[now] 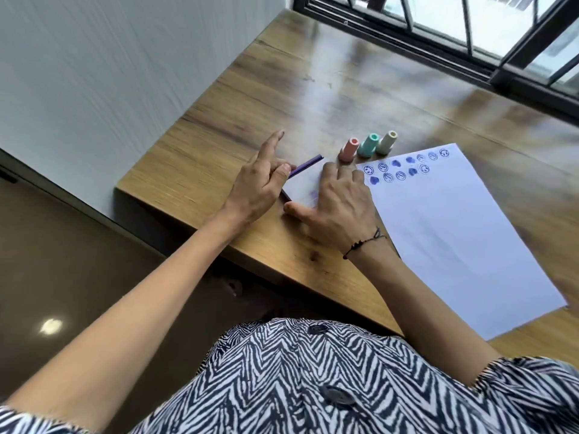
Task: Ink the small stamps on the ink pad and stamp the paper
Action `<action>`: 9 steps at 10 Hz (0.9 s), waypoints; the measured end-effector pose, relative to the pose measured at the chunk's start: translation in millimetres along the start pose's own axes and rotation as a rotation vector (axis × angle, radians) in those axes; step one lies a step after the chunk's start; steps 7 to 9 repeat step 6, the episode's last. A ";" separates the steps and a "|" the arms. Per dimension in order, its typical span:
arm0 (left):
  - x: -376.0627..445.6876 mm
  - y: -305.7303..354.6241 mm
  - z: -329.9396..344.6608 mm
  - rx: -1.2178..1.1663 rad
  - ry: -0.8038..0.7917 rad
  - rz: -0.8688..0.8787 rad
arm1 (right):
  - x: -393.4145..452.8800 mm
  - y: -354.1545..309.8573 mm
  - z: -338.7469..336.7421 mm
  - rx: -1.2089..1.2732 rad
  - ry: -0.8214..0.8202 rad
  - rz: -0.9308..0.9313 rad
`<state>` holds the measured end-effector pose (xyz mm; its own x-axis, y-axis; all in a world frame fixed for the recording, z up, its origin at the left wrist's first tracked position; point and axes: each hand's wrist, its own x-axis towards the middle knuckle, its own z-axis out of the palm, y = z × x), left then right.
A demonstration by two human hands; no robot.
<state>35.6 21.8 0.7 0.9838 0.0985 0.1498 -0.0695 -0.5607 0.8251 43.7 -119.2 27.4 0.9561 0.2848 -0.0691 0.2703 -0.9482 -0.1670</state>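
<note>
The ink pad (305, 183) lies near the desk's left front corner, with a pale lid and a purple edge showing at its far side. My left hand (260, 186) grips the pad's left edge, index finger pointing away. My right hand (340, 202) lies over the lid, fingers on its far right side and thumb at its near edge. Three small stamps stand upright in a row just beyond the pad: pink (349, 148), teal (369, 145) and cream (388, 141). The white paper (454, 233) lies to the right, with two rows of blue stamp marks (407, 169) along its far edge.
The wooden desk (313, 98) runs to a white wall on the left and a dark-framed window (470, 36) at the back. Its front edge is close to my body, with the floor (78, 261) below on the left.
</note>
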 end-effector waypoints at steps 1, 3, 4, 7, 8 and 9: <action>-0.1 -0.4 0.2 -0.009 -0.002 -0.001 | 2.0 -0.3 1.0 -0.008 0.003 -0.015; -0.8 0.6 -0.5 -0.031 -0.016 0.001 | 4.5 -3.0 5.8 -0.062 0.060 -0.049; -1.5 0.2 0.0 -0.029 -0.022 -0.013 | 4.3 -2.3 7.6 -0.089 0.058 -0.050; 5.4 9.0 1.1 -0.014 0.054 0.002 | 2.8 9.0 -18.8 0.065 0.183 -0.038; 5.4 9.0 1.1 -0.014 0.054 0.002 | 2.8 9.0 -18.8 0.065 0.183 -0.038; 5.4 9.0 1.1 -0.014 0.054 0.002 | 2.8 9.0 -18.8 0.065 0.183 -0.038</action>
